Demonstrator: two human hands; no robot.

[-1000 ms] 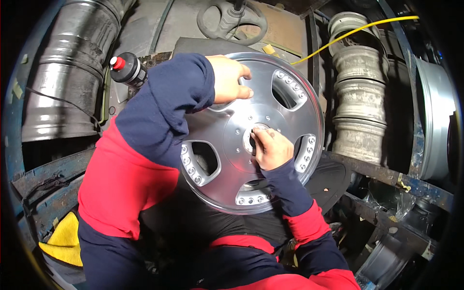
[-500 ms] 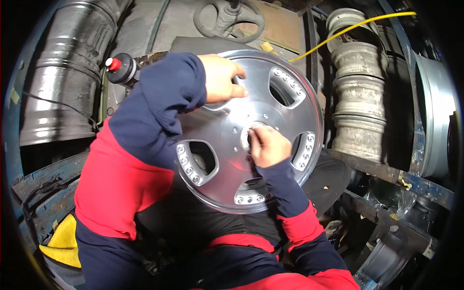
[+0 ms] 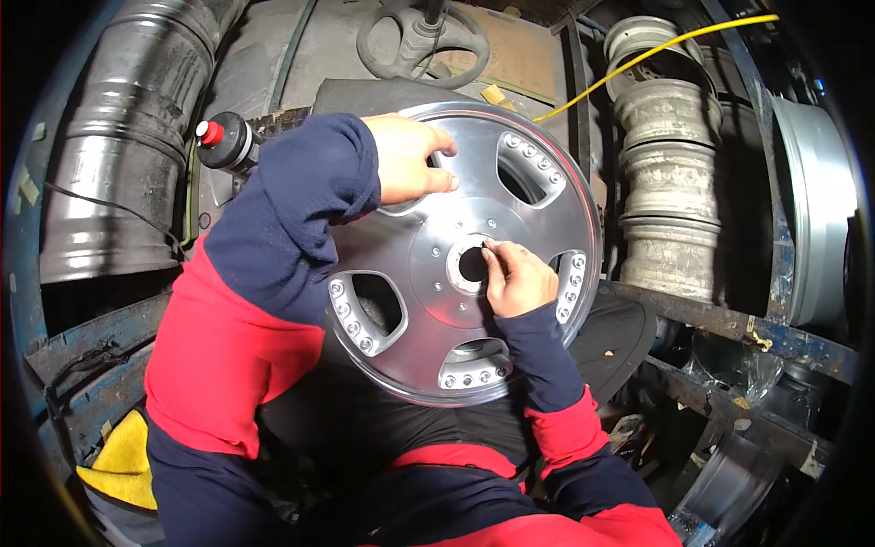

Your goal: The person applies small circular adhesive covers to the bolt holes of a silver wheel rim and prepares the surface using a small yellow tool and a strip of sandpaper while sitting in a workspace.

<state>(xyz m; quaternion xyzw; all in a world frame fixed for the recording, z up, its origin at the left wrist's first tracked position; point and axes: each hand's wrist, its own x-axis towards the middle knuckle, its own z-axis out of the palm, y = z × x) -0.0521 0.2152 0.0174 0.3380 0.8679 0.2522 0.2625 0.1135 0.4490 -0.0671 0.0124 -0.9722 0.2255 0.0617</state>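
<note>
Rests left hand (image 3: 406, 160), half open, on 1 silver wheel (image 3: 424, 337). Holds right hand (image 3: 522, 281) with bent fingers at edge of centre hole (image 3: 472, 264); cannot tell if gripping anything.

Anything between the right fingers (image 3: 507, 256) seems hidden.

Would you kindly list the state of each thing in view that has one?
Polished wheel rim: tireless, face up, centre bore uncovered
Left hand's grip: open, at the wheel rim
Right hand's grip: pinched, at the bore's edge
Black bottle: red cap on
Yellow cloth: creased
Dull wheel rims: lined up, grimy
Yellow cord: uncoiled
</note>
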